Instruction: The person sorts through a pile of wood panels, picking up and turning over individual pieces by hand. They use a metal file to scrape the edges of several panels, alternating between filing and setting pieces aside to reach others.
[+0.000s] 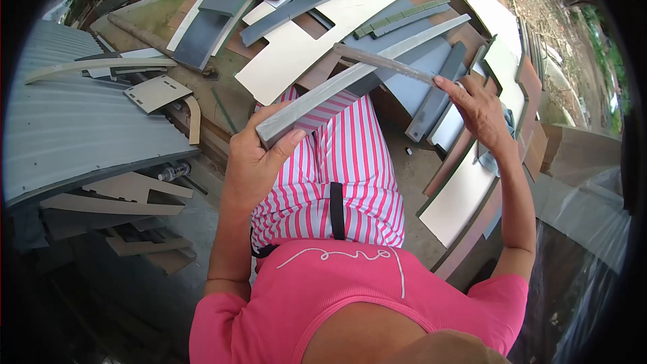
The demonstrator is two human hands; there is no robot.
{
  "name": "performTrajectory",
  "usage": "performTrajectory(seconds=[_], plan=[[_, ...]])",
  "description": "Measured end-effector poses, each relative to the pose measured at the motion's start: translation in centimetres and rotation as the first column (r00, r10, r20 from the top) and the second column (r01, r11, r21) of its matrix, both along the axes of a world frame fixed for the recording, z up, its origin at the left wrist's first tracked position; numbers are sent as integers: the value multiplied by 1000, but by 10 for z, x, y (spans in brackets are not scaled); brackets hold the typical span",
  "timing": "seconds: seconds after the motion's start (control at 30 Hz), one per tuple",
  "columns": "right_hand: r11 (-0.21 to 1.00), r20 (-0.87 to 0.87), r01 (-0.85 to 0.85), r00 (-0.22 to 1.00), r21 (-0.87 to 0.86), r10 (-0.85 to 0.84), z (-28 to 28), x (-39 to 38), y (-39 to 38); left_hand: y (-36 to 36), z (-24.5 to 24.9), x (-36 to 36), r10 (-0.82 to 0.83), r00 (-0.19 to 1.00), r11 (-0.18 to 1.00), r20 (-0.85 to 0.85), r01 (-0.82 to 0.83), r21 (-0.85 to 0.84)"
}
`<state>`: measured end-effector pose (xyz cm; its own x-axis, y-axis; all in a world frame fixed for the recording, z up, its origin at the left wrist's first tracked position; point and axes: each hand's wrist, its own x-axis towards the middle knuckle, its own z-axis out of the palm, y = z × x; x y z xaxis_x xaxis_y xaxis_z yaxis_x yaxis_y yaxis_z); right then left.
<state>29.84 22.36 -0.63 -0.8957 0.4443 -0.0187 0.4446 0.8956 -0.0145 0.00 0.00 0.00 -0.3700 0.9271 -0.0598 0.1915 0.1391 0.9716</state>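
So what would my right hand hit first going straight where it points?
Probably the long grey board in your left hand; the thin flat strip your right hand holds crosses the board's edge in this view, though depth is unclear.

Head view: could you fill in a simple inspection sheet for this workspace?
Surface: floor, partly covered.
Job's things: grey panel above striped trousers; thin strip crossing it in view, contact unclear.
Clutter: cream panel among many scattered pieces; labelled container on the left.
Hands: left hand grips the grey panel's near end; right hand holds the thin strip.
Cables: nothing seen.
Surroundings: corrugated sheet left, plastic sheeting right, greenery beyond.
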Motion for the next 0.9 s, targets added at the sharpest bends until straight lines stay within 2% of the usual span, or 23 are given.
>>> performTrajectory(seconds=[0.07,0.1,0.13,0.17,0.2,0.27,0.33,0.37,0.43,0.47,0.5,0.57,0.6,0.63,0.7,0.73,0.77,0.8,0.83,0.9], plan=[[952,-66,305,951,36,-302,-33,21,39,-2,1,-4,13,1000,1000,-7,-13,3],[883,-32,444,895,151,-445,-22,54,70,5,-11,11,15,999,999,52,-17,51],[772,55,578,790,264,-611,-37,76,92,2,-10,9,28,999,997,44,-31,67],[685,129,663,684,302,-718,-49,99,114,0,-9,7,42,998,995,36,-45,85],[676,81,683,684,275,-725,-61,124,130,0,-7,5,50,999,995,23,-51,87],[681,31,685,698,260,-715,-59,121,142,0,-7,5,41,998,994,48,-46,103],[761,-177,648,753,29,-634,-38,78,97,-1,-9,3,57,996,997,63,-60,54],[873,-191,486,861,38,-471,-29,56,71,-2,-10,2,53,996,999,76,-54,9],[943,20,313,948,110,-317,-17,36,44,-1,-8,2,52,997,998,56,-53,20],[954,-27,272,962,122,-271,-20,38,45,0,-8,2,62,997,997,38,-63,37],[952,-25,281,960,121,-281,-26,45,54,1,-7,3,52,998,998,39,-53,37],[740,75,622,751,256,-656,-42,71,82,1,-6,3,57,997,998,52,-58,12],[677,69,683,688,273,-722,-39,73,85,1,-7,2,60,997,998,50,-61,16],[683,62,677,696,275,-715,-38,73,86,2,-9,2,69,997,997,41,-70,38],[707,-152,707,699,-3,-699,-36,68,72,3,-13,4,103,994,993,37,-104,48],[703,-156,701,686,-121,-711,-28,53,57,4,-14,5,155,976,986,150,-162,37],[705,-150,698,689,-127,-709,-27,40,44,7,-16,4,202,945,976,258,-216,27],[782,-239,612,746,-121,-621,-27,29,32,8,-25,2,220,894,970,390,-243,8],[847,-324,521,787,-106,-525,-27,21,21,9,-24,3,222,894,970,389,-242,3],[862,-327,496,801,-111,-502,-25,9,2,12,-20,5,265,775,939,573,-344,30]])
